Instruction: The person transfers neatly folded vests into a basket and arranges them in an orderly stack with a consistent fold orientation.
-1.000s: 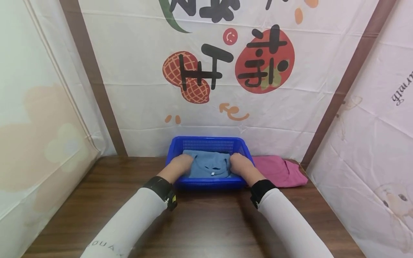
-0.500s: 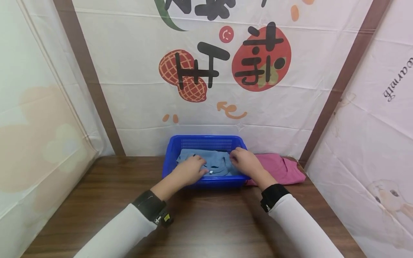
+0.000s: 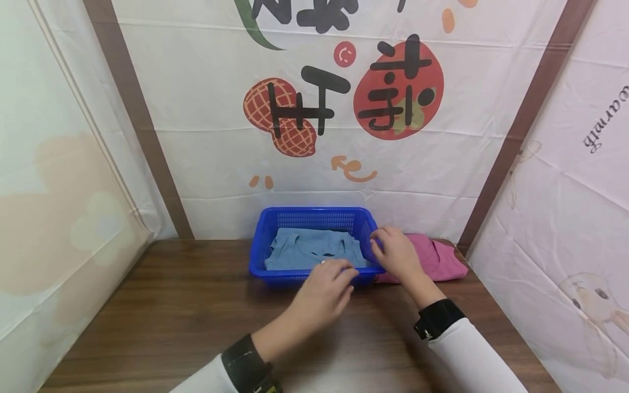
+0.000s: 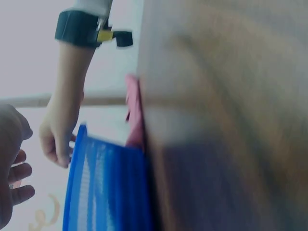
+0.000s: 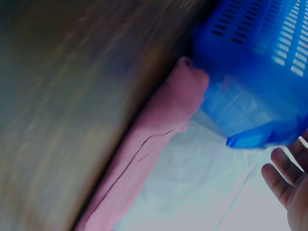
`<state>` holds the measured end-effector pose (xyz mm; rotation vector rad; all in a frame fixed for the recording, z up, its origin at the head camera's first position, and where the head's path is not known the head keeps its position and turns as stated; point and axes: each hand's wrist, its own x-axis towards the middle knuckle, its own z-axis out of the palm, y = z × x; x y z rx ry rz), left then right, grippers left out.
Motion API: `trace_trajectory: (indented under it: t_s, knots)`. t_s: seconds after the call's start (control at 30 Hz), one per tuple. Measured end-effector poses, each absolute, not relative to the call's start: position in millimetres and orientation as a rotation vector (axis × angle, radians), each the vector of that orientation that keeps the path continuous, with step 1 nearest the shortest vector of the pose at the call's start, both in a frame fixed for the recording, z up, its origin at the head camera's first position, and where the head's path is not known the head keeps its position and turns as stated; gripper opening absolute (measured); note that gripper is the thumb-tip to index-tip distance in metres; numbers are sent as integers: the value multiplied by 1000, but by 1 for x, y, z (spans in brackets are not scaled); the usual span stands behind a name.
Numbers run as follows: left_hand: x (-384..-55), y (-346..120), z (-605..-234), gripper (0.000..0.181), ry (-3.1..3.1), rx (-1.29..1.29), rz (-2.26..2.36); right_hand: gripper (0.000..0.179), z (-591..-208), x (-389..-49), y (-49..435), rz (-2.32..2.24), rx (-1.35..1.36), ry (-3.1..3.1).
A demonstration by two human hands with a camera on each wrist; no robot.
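Hands, two, both bare and both released, as I read them from my remote station. Left hand point(image 3: 324, 292): in front of the blue basket point(image 3: 275, 273), fingers loosely bent around nothing; my left wrist view shows it above rim level, apart from the basket. Right hand point(image 3: 397, 255): at the basket's right side, between it and the pink garment point(image 3: 439, 262), fingers slightly curled and holding nothing (whether a fingertip brushes the rim, I cannot tell).

Basket, one: plastic, perforated walls, upright at the far side of the tabletop point(image 3: 187, 316). Contents: one light-blue garment point(image 3: 309, 243), folded flat inside, its neckline toward the near side; the left hand's fingers hide part of the near rim.

Pink garment, one: folded, lying on the tabletop just right of the basket, with a ribbed edge visible in my right wrist view.

Worn items: a black wristband on each wrist, left point(image 3: 243, 360) and right point(image 3: 439, 319); white sleeves point(image 3: 484, 352) beyond them.

Backdrop: white sheet point(image 3: 216, 158) behind the tabletop, printed with a red peanut point(image 3: 282, 144), black characters and brown stripes.
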<state>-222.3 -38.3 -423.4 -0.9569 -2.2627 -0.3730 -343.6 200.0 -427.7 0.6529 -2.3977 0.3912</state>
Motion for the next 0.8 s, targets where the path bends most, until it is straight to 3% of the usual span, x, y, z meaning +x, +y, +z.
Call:
trace_trajectory:
  t_s: [0.43,0.63,0.8]
  knots:
    - [-209,28,-458,38,-2393,-1115,-325,29,-440,-343,276,568,256,-2443]
    - [-221,56,-466,48,-2640,-1131,-192,43,-457,-349,311,573,58,-2702]
    - [-242,79,-471,53,-2829,-987,-177,48,-469,-353,327,509,-45,-2876]
